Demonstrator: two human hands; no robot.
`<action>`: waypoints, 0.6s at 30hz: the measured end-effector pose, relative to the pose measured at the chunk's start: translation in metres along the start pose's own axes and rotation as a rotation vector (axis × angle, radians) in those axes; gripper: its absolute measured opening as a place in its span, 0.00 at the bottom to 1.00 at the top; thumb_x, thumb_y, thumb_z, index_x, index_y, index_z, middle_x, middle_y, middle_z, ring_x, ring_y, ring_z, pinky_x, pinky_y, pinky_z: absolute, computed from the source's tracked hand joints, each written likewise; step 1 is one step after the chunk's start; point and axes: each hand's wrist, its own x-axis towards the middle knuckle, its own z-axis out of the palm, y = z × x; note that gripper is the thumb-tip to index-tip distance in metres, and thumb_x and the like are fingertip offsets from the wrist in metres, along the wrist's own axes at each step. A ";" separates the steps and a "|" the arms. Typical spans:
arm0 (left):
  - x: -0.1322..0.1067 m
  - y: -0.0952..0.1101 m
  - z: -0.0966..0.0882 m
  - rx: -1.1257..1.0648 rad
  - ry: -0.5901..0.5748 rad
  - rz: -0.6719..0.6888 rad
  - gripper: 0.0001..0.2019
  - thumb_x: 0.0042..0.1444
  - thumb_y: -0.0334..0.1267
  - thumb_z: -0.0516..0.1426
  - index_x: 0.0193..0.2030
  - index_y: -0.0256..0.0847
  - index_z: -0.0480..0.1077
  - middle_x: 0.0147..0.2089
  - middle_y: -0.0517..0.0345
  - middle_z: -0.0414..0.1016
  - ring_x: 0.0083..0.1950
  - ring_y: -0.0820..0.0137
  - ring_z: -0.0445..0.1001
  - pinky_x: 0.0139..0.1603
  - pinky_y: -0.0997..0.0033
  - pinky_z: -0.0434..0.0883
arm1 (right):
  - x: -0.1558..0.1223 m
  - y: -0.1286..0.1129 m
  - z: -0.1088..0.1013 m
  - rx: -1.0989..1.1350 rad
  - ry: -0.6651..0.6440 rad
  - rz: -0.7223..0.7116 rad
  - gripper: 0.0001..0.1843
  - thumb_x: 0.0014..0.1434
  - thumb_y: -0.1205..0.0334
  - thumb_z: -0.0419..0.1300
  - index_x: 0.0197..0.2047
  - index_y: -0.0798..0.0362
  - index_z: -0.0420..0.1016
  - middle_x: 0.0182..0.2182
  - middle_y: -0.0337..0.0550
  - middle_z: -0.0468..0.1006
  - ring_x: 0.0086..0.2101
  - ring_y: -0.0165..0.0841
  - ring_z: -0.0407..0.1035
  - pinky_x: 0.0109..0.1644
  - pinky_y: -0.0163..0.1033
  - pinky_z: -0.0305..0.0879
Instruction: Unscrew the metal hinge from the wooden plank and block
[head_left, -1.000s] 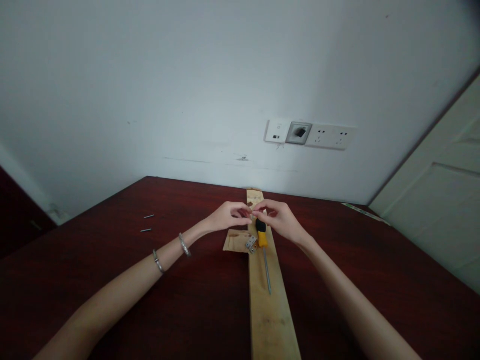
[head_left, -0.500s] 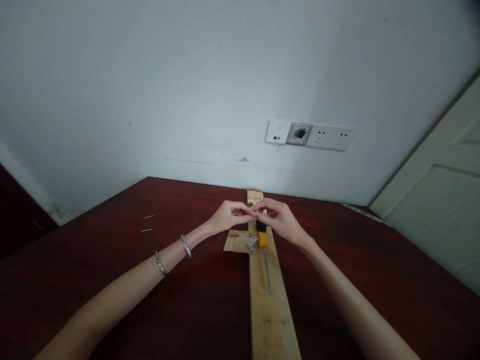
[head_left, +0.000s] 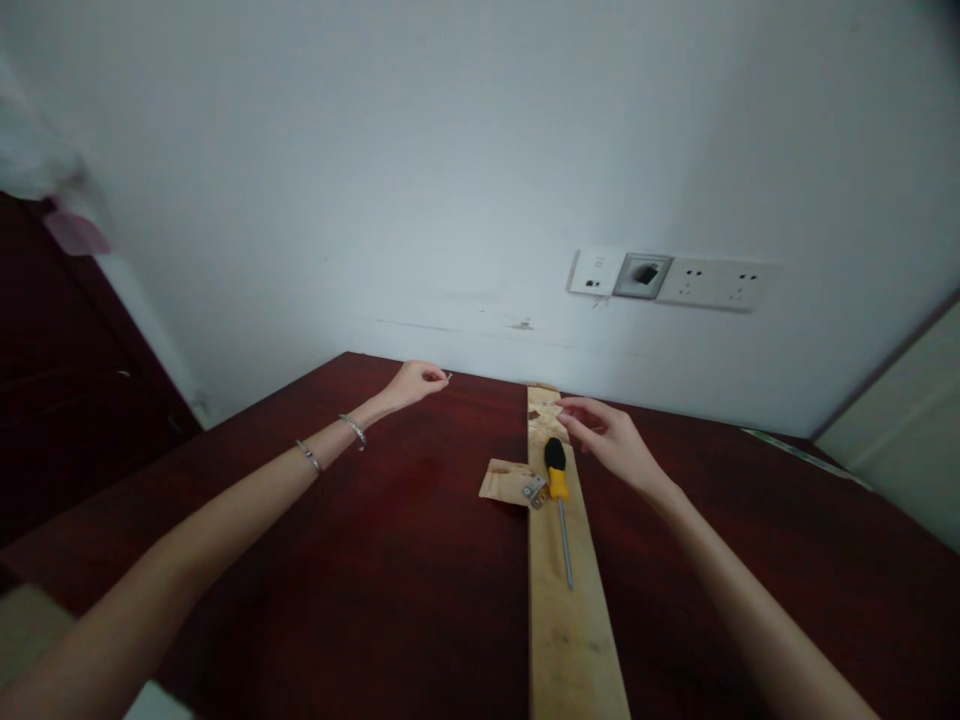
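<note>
Tiny pale object [head_left: 449, 378], kind not discernible, sits just left of frame centre in the fingertips of the left hand [head_left: 417, 383]. Grip: thumb and finger pinch it at one end, probably because it is too small for a fuller grasp. Right hand [head_left: 616, 442], right of centre over the wooden board [head_left: 574, 655]: thumb and index nearly meet; cannot tell whether they hold anything. Just below, the screwdriver [head_left: 558, 482] lies lengthwise on the board, black handle end toward the wall, presumably kept within reach. Beside it, a metal hinge [head_left: 535, 490] rests where a flat tan piece [head_left: 504, 483] meets the board's left edge, likely grouped for handiness.
</note>
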 end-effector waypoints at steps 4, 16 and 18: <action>-0.014 -0.052 -0.063 0.412 -0.085 -0.139 0.09 0.50 0.34 0.56 0.31 0.32 0.76 0.33 0.53 0.78 0.33 0.73 0.70 0.36 0.76 0.63 | -0.002 0.000 0.000 -0.016 -0.013 0.016 0.23 0.58 0.45 0.57 0.46 0.55 0.76 0.34 0.48 0.79 0.28 0.32 0.70 0.25 0.36 0.66; -0.073 -0.130 -0.143 0.695 -0.201 -0.450 0.17 0.50 0.29 0.57 0.14 0.36 0.58 0.12 0.68 0.50 0.21 0.79 0.52 0.26 0.76 0.50 | -0.002 0.000 0.003 0.067 -0.038 0.098 0.25 0.57 0.43 0.58 0.46 0.55 0.77 0.33 0.47 0.79 0.26 0.32 0.69 0.24 0.36 0.68; -0.075 -0.131 -0.141 0.716 -0.219 -0.449 0.18 0.52 0.32 0.58 0.14 0.37 0.57 0.13 0.69 0.50 0.21 0.79 0.53 0.27 0.76 0.52 | -0.002 -0.001 0.001 0.081 -0.019 0.122 0.25 0.56 0.43 0.58 0.45 0.55 0.78 0.31 0.47 0.79 0.25 0.31 0.69 0.23 0.35 0.67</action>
